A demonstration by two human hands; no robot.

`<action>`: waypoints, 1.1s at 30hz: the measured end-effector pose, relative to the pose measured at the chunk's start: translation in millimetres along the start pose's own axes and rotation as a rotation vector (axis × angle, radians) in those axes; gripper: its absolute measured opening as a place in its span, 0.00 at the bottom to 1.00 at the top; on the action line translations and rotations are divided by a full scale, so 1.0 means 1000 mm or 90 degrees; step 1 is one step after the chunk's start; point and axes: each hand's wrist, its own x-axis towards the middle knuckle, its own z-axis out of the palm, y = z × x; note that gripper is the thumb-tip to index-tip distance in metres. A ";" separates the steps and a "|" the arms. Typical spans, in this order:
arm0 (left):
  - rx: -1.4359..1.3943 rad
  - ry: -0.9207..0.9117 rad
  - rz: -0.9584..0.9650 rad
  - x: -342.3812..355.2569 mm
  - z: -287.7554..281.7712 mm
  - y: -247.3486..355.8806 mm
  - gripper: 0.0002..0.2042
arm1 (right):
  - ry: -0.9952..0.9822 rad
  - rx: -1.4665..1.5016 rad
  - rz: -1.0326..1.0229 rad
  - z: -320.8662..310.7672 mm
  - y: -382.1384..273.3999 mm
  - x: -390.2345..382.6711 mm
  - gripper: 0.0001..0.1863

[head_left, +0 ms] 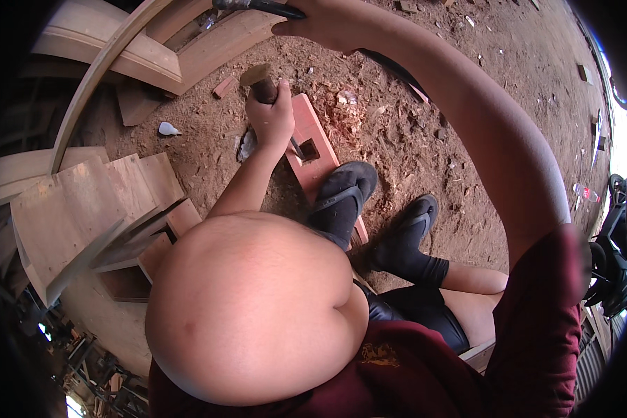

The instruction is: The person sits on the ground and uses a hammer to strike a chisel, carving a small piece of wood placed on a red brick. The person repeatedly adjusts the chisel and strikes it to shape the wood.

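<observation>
**Chisel (262, 92) held at a square mortise (309, 150) in a reddish timber (306, 123), right hand (320, 22) raised**

Nearest the camera, a maroon shirt (411, 369) fills the lower edge, with a large rounded area of bare skin (251, 306) beside it; which part of the body this is, I cannot tell. Black shorts (414, 306) show just beyond the shirt.

The right arm sweeps up to the top edge, where the right hand is clamped around a dark, rod-like tool (268, 8). The upper edge cuts this view short, so the full shape of the tool cannot be told.

The left hand (272, 118) has its fingers wrapped around the chisel's handle, thumb up along it. The chisel tilts, its blade reaching down to the near left side of the mortise; whether the tip touches the wood is too small to tell.

The timber lies on the dirt ground (460, 188), running away from the person. A sandalled left foot (343, 191) in a black sock rests on it; the right foot (405, 233) stands beside it.

Farther out, wood shavings (346, 111) are scattered right of the timber, and a small white bottle (167, 129) lies to its left. Pale wooden frames (118, 52) stand at upper left, stacked boards (76, 216) at left, and a motorbike (613, 258) at far right.
</observation>
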 end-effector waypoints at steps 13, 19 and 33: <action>-0.030 0.018 0.015 0.002 -0.002 -0.008 0.12 | 0.029 0.058 -0.083 -0.010 -0.016 0.002 0.19; 0.043 -0.023 0.006 -0.003 0.008 0.005 0.12 | -0.138 -0.135 -0.013 0.029 0.000 0.005 0.17; 0.026 -0.015 0.014 -0.004 0.003 -0.005 0.12 | -0.227 -0.113 -0.064 0.022 0.001 -0.026 0.16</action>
